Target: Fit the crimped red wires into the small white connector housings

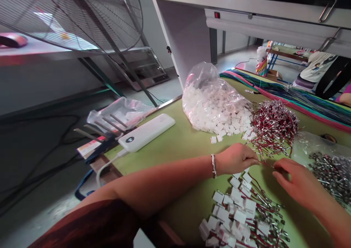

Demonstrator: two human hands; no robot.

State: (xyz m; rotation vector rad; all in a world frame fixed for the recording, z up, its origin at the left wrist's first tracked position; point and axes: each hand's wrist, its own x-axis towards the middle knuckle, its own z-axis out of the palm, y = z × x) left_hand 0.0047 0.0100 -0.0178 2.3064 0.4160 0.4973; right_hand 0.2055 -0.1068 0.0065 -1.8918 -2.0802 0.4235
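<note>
My left hand [236, 159], with a bracelet at its wrist, is closed in a pinch on a thin red wire [263, 162]. My right hand [294, 175] is curled at the wire's other end, thumb and forefinger close together around its tip; the exact contact is small and blurred. Just beyond both hands lies a heap of short red wires with metal terminals [274, 125]. Nearer to me, a pile of white connector housings [237, 213] has red wires attached. A clear plastic bag [204, 91] spills loose white housings [229, 127] onto the green tabletop.
A white power bank [148, 133] with a cable lies left of my forearm. At right is a clear bag of metal-tipped pieces [333, 171]. Long coloured wires [301, 96] run along the far edge, below a shelf [246, 1]. A large fan [82, 18] stands at left.
</note>
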